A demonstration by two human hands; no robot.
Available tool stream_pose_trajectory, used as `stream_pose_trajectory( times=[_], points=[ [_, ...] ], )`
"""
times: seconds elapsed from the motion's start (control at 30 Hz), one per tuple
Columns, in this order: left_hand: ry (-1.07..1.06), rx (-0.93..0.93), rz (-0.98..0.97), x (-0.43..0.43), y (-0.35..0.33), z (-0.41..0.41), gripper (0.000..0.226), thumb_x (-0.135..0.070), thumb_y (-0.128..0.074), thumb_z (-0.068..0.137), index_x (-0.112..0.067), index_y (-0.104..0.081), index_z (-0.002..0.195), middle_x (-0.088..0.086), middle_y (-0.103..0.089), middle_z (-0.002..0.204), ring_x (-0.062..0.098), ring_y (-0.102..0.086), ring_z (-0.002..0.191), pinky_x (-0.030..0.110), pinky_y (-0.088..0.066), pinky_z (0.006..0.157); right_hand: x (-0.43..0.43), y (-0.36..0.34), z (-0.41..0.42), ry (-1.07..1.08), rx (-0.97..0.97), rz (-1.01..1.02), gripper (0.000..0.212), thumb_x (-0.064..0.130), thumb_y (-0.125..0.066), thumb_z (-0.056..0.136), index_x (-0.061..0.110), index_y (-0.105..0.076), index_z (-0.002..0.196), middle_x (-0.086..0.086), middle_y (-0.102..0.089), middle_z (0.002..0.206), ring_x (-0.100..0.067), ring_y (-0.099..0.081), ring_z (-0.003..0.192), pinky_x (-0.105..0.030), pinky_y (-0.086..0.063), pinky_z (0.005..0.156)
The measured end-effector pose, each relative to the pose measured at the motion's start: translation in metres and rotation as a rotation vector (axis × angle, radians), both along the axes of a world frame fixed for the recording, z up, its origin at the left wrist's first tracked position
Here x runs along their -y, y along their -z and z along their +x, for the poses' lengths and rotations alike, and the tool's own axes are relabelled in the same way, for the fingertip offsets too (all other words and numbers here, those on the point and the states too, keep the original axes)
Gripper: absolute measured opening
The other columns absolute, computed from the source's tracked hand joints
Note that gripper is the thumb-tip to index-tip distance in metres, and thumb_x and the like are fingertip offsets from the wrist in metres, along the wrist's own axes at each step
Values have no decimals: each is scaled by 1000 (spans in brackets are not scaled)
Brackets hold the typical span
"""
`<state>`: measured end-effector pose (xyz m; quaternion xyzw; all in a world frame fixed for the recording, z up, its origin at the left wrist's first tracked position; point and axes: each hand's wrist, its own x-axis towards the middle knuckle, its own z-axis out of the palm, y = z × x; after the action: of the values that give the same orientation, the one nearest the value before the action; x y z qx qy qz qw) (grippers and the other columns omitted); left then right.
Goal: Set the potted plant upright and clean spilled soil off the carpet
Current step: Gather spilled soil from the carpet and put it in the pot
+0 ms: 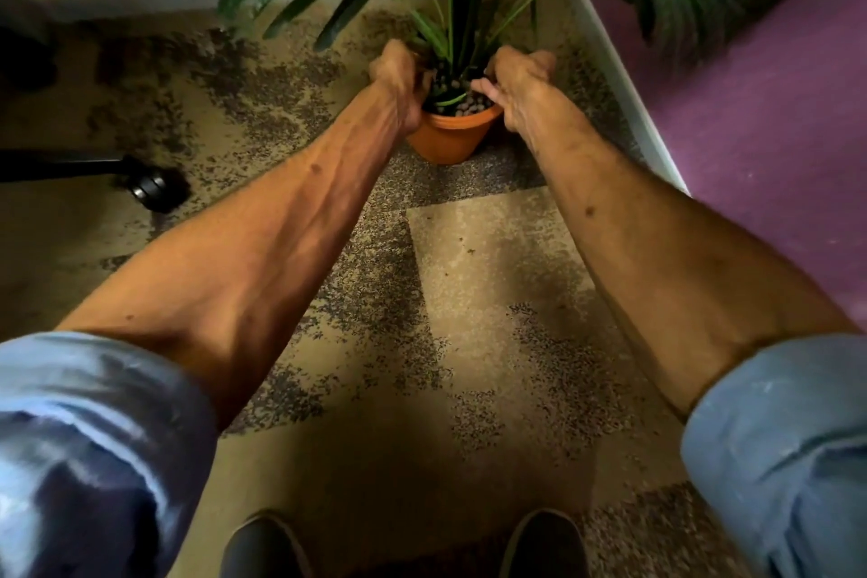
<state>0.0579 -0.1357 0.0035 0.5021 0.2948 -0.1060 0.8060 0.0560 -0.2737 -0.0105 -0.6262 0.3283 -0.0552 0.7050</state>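
Potted plant point(452, 38) stands upright in its orange pot point(450, 134) on the carpet point(492, 277); left hand point(399, 80) and right hand point(520, 85) fingers clasp the rim.

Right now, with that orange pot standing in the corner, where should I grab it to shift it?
Grip the orange pot at its rim, one hand on each side, reaching down from above. The lip gives purchase, the tapered wall below would slip, and the stems fill the middle.

We see a black chair caster point(152, 189) on its dark leg at the left, a purple wall point(760, 117) at right, and two dark shoes point(262, 547) below.
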Motion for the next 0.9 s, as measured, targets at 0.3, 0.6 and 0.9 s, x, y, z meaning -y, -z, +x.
stream_pose_trajectory(
  times=[0.3, 0.6, 0.9],
  points=[
    [-69, 343, 755, 24, -3, -57, 27, -13, -54, 102, -14, -78, 115, 0, -78, 103, 17, -72, 101, 26, -52, 93, 12, 9, -42, 148, 2, -23, 19, -9, -61, 91, -4, -68, 74, -9, -64, 52, -16, -68, 45, -30, -60, 51],
    [490, 654, 1067, 85, 88, -189, 30, -16, -46, 106, -15, -73, 120, 5, -73, 123, 29, -64, 121, 40, -47, 107, 31, 80, -252, 57, -317, -563, 24, 12, -64, 91, 15, -74, 113, -16, -73, 121, -35, -65, 118, -37, -52, 98],
    [1343, 737, 1332, 107, 145, -274, 59, -43, -35, 110, -17, -35, 163, 9, -33, 169, 32, -31, 157, 54, -33, 126, 76, 123, -378, 92, -358, -1004, 28, 7, -69, 89, 13, -72, 116, -11, -65, 130, -33, -66, 116, -39, -51, 97]
  ],
)
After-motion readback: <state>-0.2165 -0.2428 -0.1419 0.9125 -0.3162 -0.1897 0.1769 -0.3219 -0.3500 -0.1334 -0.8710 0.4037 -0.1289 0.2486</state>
